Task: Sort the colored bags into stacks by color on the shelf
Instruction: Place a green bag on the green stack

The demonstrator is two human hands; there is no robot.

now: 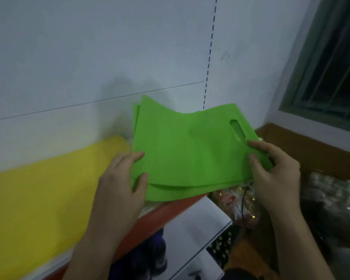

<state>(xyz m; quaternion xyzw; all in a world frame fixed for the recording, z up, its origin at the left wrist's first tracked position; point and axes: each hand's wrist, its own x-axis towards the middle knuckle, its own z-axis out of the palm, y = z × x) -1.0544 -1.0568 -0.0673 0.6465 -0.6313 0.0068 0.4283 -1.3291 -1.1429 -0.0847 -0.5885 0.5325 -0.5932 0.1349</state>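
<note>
- Against a white wall (pixel 89 47), at the right end of a shelf (pixel 170 208) with an orange-red front edge, a person holds a small stack of green bags (pixel 190 156) between two bare hands.
- At least two green layers show, one peeking out along the near edge and another at the far-left corner; the top bag sags in the middle and its far corners lift toward the wall.
- An oval handle slot (pixel 237 129) is cut in the top bag near its right end.
- Left hand (pixel 119 184) grips the stack's left edge, with the thumb (pixel 143 179) and one finger laid on top; its other fingers are hidden.
- Right hand (pixel 275 174) pinches the right edge just near of the slot, with thumb and forefinger pressed on top and the remaining fingers curled at the side.
- Whether the green stack rests on the shelf or hangs just above it cannot be told; its near edge juts past the shelf's front.
- Yellow bags (pixel 38 199) lie flat on the shelf to the left, just beside the green stack.
- A dashed black line (pixel 210 47) runs down the wall behind the bags.
- To the far right sits a dark window (pixel 331 67), with a brown box (pixel 311 150) below it.
- Below the shelf, a white box (pixel 192 223) stands among blurred clutter.
</note>
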